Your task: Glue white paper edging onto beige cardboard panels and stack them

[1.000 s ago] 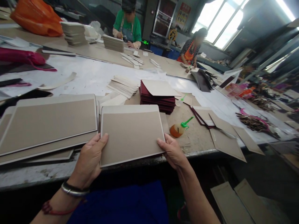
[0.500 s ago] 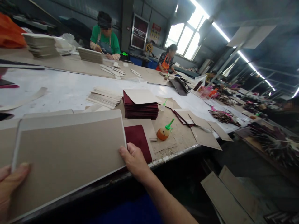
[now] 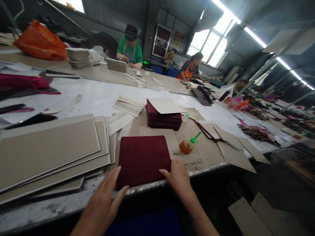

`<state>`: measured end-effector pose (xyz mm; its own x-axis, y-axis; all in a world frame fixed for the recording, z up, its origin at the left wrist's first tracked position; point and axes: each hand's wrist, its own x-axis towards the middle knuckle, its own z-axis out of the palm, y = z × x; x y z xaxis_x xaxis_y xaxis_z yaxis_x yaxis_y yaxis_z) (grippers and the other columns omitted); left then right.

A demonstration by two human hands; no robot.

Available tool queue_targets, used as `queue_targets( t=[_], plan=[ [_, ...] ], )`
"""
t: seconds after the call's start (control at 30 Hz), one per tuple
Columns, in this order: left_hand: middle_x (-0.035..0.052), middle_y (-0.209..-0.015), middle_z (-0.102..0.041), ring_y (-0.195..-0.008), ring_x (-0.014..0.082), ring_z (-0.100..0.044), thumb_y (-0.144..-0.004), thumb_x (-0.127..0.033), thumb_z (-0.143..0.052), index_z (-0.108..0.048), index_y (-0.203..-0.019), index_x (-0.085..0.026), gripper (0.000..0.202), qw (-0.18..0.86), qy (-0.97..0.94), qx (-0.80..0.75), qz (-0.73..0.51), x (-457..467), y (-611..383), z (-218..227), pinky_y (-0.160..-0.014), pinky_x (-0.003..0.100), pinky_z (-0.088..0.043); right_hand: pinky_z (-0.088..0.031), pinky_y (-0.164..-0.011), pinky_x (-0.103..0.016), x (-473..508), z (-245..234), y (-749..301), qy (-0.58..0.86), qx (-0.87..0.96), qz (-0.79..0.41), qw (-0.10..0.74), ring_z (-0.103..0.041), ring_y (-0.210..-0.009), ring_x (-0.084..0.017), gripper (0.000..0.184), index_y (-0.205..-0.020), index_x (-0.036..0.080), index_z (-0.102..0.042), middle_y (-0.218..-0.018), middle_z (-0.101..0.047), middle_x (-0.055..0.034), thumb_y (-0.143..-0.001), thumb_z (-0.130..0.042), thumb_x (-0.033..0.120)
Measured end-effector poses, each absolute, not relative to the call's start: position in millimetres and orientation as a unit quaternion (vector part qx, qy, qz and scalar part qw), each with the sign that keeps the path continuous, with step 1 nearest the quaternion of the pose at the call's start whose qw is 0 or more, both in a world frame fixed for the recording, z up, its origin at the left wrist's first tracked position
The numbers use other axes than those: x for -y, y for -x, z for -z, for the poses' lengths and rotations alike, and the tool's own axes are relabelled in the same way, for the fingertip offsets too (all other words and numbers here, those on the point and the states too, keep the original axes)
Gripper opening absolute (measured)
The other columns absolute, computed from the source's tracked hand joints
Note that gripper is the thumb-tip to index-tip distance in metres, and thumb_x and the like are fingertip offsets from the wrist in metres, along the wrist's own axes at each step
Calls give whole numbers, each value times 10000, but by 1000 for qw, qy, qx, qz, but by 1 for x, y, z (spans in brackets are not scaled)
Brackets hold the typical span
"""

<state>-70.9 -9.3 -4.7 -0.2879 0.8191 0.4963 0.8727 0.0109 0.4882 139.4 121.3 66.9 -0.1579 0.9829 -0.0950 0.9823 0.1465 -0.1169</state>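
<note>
A dark red rectangular piece (image 3: 143,158) lies flat near the table's front edge (image 3: 73,203). My right hand (image 3: 177,177) rests at its near right corner, thumb touching it, fingers curled under. My left hand (image 3: 104,203) hovers at the near left corner with fingers stretched out and nothing in it. A fanned pile of grey boards with pale borders (image 3: 49,147) lies just left of the red piece. Beyond it stands a stack of dark red pieces (image 3: 163,118) topped by a grey card.
An orange glue bottle with a green nozzle (image 3: 187,144) lies right of the red piece. Loose grey cards (image 3: 236,152) overhang the table's right edge. A stack of pale strips (image 3: 129,105) sits farther back. Two people work at the far side. Boards lie on the floor (image 3: 256,214).
The grey board that both hands held has gone onto the pile at the left. The dark red piece beneath is now uncovered, and both hands have come back to its near corners.
</note>
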Motion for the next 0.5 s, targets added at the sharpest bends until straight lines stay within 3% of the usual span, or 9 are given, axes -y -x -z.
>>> queue_targets(
  t=[0.1,0.2,0.37,0.5],
  plan=[
    [196,-1275,-478,-1193,320,-443,-848,-496,-385,-438,-1239,-122,543,116,643,691,311,0,44,24,-920,461,-438,-406,-797,-378,-127,-60,-143,658,726,-160,120,-535,-948,-306,313,-894,152,-561,-951,-569,-145,-668,-673,338],
    [218,-1246,-493,-1176,325,-454,-847,-494,-396,-417,-1249,-89,571,144,650,689,286,-6,40,26,-925,469,-428,-421,-735,-358,-134,-63,-146,634,687,-270,230,-549,-815,-251,168,-773,171,-517,-829,-572,-95,-710,-581,313],
    [243,-1228,-502,-1104,343,-507,-827,-550,-393,-402,-1266,-46,668,150,673,675,261,-8,47,-19,-905,482,-432,-410,-580,-247,-137,-116,-129,494,684,-418,336,-519,-638,-136,151,-767,189,-476,-673,-538,22,-790,-481,338],
    [177,-1241,-515,-1093,318,-520,-843,-423,-449,-354,-1328,-128,576,115,651,685,305,-15,39,-63,-920,488,-413,-397,-561,-225,-131,-178,-112,398,738,-390,381,-493,-614,-109,120,-796,193,-494,-672,-521,48,-795,-516,311]
  ],
)
